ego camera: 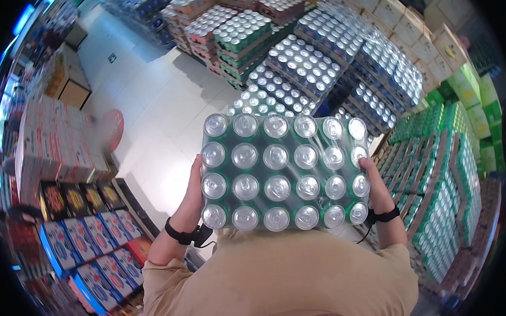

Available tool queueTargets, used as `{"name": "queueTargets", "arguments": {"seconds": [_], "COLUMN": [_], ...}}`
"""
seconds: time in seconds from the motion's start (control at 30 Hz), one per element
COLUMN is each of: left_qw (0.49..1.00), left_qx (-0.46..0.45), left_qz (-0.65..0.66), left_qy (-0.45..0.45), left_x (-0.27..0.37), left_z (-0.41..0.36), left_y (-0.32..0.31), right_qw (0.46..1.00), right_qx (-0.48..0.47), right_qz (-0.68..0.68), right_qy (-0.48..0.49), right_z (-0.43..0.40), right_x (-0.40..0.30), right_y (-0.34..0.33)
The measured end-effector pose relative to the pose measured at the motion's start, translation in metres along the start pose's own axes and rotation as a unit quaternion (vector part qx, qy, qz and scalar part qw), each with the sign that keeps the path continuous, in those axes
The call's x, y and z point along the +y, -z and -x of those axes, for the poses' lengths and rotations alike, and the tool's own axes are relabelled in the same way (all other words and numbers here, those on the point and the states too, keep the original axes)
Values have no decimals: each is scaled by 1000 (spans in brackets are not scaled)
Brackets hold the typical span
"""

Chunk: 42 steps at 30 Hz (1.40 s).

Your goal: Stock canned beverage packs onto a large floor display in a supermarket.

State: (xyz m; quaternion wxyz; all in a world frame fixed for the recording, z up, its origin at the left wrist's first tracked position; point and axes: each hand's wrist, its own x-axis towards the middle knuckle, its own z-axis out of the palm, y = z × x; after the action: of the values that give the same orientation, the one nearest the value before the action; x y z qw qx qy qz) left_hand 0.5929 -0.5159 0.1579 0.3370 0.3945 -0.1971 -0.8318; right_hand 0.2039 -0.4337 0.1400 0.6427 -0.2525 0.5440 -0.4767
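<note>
A shrink-wrapped case of green drink cans (292,171) is held level in front of my chest, silver lids facing up. My left hand (192,194) grips its left end, the thumb near the upper corner. At the opposite end, my right hand (375,184) presses against the side, with its thumb on the top edge by a lid. Clear film creases across the right part of the case. The undersides of both hands and most fingers are hidden by the cans. Black straps circle both wrists, each with a dark device and a cable.
Ahead stand stacked can cases, green (243,31) and dark blue (304,64). Tall stacks of green cans (440,217) rise at the right. White cartons (57,145) and blue-and-white boxes (93,237) line the left. A pale tiled floor (162,107) runs between them.
</note>
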Motion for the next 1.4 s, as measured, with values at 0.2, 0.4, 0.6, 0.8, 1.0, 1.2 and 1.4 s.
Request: {"name": "queueTargets", "arguments": {"seconds": [0.2,0.4,0.6,0.8,1.0,1.2,1.4], "left_qw": [998,993,989,973,959,958,945], "left_qx": [-13,-24,-45,-112,-76,-57,-70], "left_qz": [-26,-60,-81,-123,-219,-162,-188], "left_qy": [51,101,117,162,164,230,258], "left_x": [47,84,99,113,99,83,75], "left_z": [-90,-156,-250,-298,-360,-395,-428], "left_y": [16,23,78,108,156,206,195], "right_qw": [995,996,989,977,967,967,964], "right_qx": [78,82,127,190,246,254,259], "right_qz": [-41,-37,4,45,5,-7,-57], "right_qy": [-37,14,77,86,59,30,16], "right_z": [-53,-115,-147,-176,-208,-250,-274], "right_x": [-9,12,48,104,166,205,215], "right_y": [-13,-1,-10,-40,-47,-44,-28]}}
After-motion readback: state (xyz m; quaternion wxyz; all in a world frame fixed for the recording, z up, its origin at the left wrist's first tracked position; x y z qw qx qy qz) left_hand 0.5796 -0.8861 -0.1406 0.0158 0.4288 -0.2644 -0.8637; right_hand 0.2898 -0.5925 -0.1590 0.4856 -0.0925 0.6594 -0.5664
